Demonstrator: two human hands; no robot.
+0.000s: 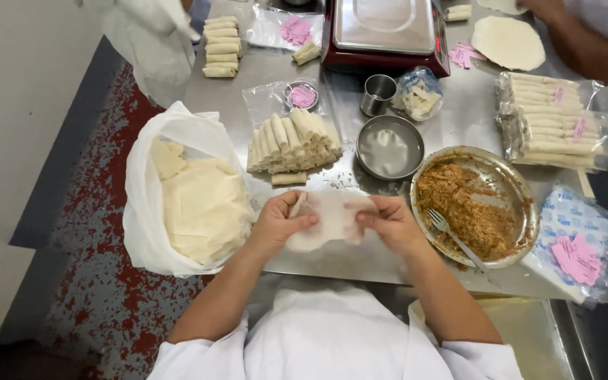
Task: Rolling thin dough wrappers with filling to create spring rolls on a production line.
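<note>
My left hand (276, 225) and my right hand (388, 222) both pinch a thin pale wrapper sheet (331, 217) held just above the steel table (332, 257), close to my body. Beyond my hands lies a pile of rolled spring rolls (293, 141), with one loose roll (288, 179) in front of it. A round metal plate of brown minced filling (469, 207) with a fork (452, 236) on it sits right of my right hand. At my left, an open white plastic bag (142, 204) holds a stack of wrapper sheets (202, 207).
A small steel bowl of liquid (390, 148) and a metal cup (378, 93) stand behind my hands. A red scale (385, 32) is at the back. Bagged rolls (554, 127) lie right, pink tags (577, 257) near right. Another person's arm (592, 46) works at the far right.
</note>
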